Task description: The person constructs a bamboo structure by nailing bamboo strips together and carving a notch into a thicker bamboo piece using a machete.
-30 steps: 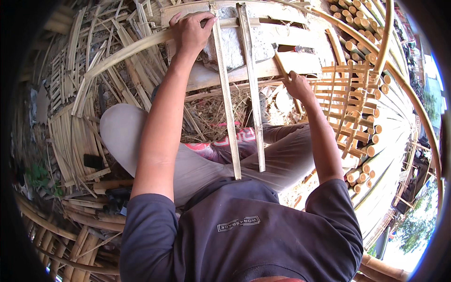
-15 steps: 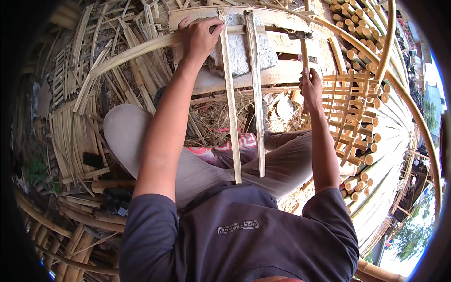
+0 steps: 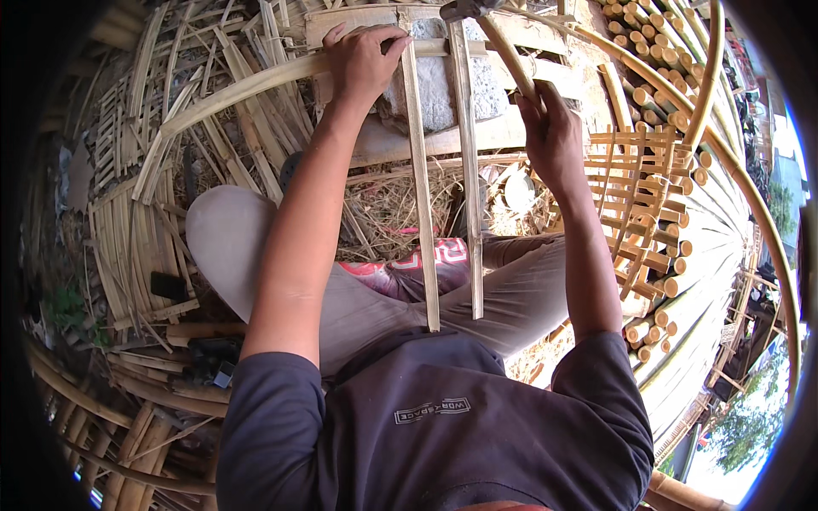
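Lying at 12 o'clock: two strips [image 3: 469, 175] across a cross-strip [image 3: 247, 89]. Just swung the hammer [image 3: 507, 56] from 1 o'clock to 12, above the right strip's end, seemingly for striking. Gripping it in a closed right hand [image 3: 554, 132]; curling the left hand [image 3: 362, 66] towards 11, hold unclear.

Lit brightly by daylight from the right, bleached nearly white along the bamboo poles [image 3: 716, 260]; dimmer and softer at left, curved and blackened toward the rim.
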A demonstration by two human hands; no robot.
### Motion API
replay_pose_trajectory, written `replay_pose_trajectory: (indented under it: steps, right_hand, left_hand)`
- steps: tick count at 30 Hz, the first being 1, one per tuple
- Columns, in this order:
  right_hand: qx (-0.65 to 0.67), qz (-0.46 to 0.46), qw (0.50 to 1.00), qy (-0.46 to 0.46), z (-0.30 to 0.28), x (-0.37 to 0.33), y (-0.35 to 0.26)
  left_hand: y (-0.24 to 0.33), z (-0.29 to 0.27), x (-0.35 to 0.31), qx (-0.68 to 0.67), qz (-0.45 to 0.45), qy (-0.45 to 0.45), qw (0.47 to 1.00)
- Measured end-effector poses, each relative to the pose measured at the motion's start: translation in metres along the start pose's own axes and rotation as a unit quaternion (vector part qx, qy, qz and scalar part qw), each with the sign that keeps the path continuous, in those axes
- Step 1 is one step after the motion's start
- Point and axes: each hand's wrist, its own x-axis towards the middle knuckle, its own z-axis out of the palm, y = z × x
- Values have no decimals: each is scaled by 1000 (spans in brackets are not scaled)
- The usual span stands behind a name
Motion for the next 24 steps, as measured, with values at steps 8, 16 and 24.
replay_pose_trajectory:
  steps: [8,16,24]
  right_hand:
    - [-47,-38,997,-38,21,15,-5]
    - [-42,-23,998,-31,25,15,-14]
    - [-42,-22,999,-7,25,16,-17]
  left_hand:
    - [-2,7,0,-34,35,80,996]
    - [0,3,0,-6,13,20,1000]
    - [5,4,3,-6,10,25,1000]
